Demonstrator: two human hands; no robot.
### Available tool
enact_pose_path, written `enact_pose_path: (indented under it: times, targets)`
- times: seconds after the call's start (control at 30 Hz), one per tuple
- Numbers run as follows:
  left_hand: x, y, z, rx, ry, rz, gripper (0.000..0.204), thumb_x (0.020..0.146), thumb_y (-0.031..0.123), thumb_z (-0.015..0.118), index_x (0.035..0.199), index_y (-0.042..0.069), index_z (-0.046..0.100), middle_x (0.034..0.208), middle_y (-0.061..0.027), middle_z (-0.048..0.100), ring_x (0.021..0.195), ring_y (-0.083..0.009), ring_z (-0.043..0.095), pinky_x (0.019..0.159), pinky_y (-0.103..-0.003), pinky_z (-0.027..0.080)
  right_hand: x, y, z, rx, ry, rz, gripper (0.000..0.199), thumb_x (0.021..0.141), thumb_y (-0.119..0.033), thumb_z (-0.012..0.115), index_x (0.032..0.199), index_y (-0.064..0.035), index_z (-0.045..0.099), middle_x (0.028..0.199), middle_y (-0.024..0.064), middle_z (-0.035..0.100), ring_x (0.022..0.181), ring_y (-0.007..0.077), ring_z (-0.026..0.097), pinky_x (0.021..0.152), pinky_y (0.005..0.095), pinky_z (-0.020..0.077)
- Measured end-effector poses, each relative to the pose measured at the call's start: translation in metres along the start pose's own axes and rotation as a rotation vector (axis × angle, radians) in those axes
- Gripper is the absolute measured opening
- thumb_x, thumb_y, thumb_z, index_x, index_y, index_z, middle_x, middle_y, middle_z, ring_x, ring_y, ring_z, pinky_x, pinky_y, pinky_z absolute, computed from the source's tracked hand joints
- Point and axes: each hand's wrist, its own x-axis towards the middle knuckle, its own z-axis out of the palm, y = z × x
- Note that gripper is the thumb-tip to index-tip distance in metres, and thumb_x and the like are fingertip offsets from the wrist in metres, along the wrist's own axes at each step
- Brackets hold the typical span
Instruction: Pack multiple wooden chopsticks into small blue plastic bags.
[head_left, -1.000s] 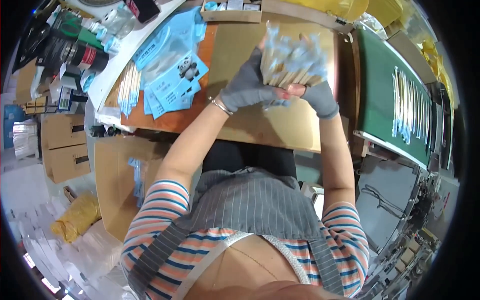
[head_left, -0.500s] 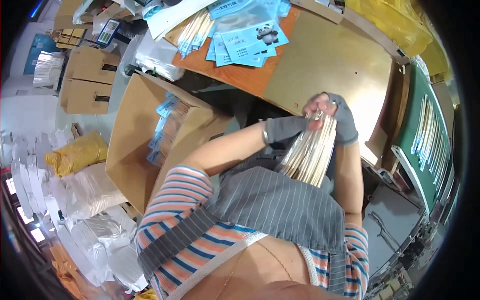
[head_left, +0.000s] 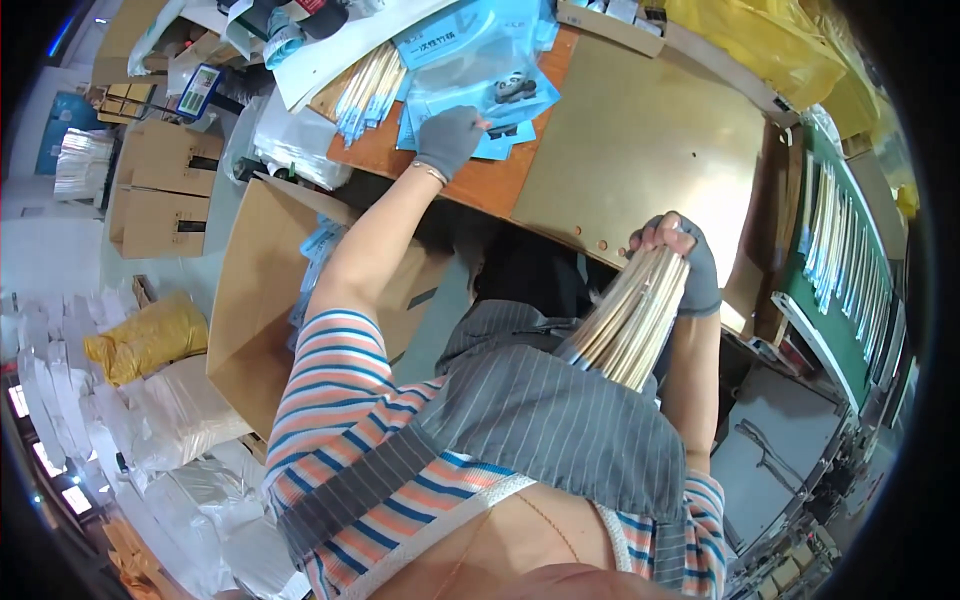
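My right hand (head_left: pixel 688 262), in a grey fingerless glove, grips a thick bundle of wrapped wooden chopsticks (head_left: pixel 630 318) whose lower ends rest against my grey striped apron (head_left: pixel 560 410). My left hand (head_left: pixel 447 140), gloved the same way, reaches out over the orange table edge and touches a pile of light blue flat packets (head_left: pixel 490 75). Left of that pile lies a loose row of wrapped chopsticks (head_left: pixel 368 88). A bare tan board (head_left: pixel 650 140) covers the table between my hands.
An open cardboard box (head_left: pixel 270 290) stands on the floor at my left with blue packets inside. More boxes (head_left: pixel 155 190), a yellow bag (head_left: pixel 150 338) and white plastic bags lie further left. A green rack (head_left: pixel 840 250) with chopstick rows stands at the right.
My hands have parted: the left let go of the bundle and reached up to the blue packets. The right keeps the chopstick bundle, lowered from the table to my lap.
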Motion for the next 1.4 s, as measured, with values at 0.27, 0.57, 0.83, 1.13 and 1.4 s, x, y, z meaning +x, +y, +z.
enact_pose_path:
  times: [0.27, 0.57, 0.83, 1.13, 1.4]
  targets:
    - [-0.008, 0.064, 0.055, -0.168, -0.012, -0.017, 0.020, 0.086, 0.028, 0.056, 0.084, 0.007, 0.056, 0.081, -0.0134, 0.061, 0.075, -0.0361, 0.059, 0.064, -0.044, 0.046, 0.019, -0.003, 0.006, -0.092, -0.069, 0.112, 0.028, 0.077, -0.023, 0.061, 0.093, 0.0002, 0.058, 0.076, 0.0091, 0.055, 0.080, 0.0263, 0.057, 0.077, 0.0375, 0.0476]
    - [-0.054, 0.163, 0.041, -0.498, 0.017, -0.021, 0.023, 0.090, 0.024, 0.052, 0.100, 0.003, 0.057, 0.086, -0.0182, 0.060, 0.079, -0.0383, 0.059, 0.064, -0.043, 0.046, 0.053, 0.043, -0.015, -0.101, 0.098, 0.390, 0.060, 0.079, -0.009, 0.054, 0.136, 0.0024, 0.038, 0.079, 0.0110, 0.061, 0.070, 0.0195, 0.062, 0.068, 0.0302, 0.0512]
    - [-0.073, 0.178, 0.003, -0.454, 0.075, 0.484, 0.029, 0.086, 0.013, 0.056, 0.112, 0.003, 0.060, 0.088, -0.0118, 0.064, 0.070, -0.0256, 0.061, 0.059, -0.035, 0.049, 0.011, 0.090, -0.037, 0.583, 0.183, 0.329, 0.031, 0.094, -0.024, 0.047, 0.116, -0.0034, 0.055, 0.096, 0.0069, 0.064, 0.085, 0.0167, 0.064, 0.076, 0.0282, 0.0528]
    - [-0.086, 0.218, -0.053, -0.696, -0.216, 0.425, 0.028, 0.083, 0.012, 0.055, 0.108, 0.002, 0.059, 0.077, -0.0136, 0.059, 0.066, -0.0296, 0.059, 0.061, -0.039, 0.049, -0.089, 0.024, 0.011, -1.432, 0.555, -0.247, 0.027, 0.073, -0.018, 0.073, 0.089, -0.0048, 0.057, 0.069, 0.0134, 0.060, 0.062, 0.0251, 0.062, 0.057, 0.0308, 0.0466]
    - [0.145, 0.241, -0.116, -0.520, -0.077, 0.732, 0.019, 0.086, 0.020, 0.058, 0.080, 0.003, 0.062, 0.067, -0.0168, 0.059, 0.061, -0.0277, 0.059, 0.058, -0.036, 0.045, 0.016, -0.182, 0.070, -1.462, 0.708, -0.280, 0.008, 0.079, -0.005, 0.057, 0.084, -0.0067, 0.063, 0.071, 0.0044, 0.061, 0.059, 0.0073, 0.055, 0.056, 0.0204, 0.0439]
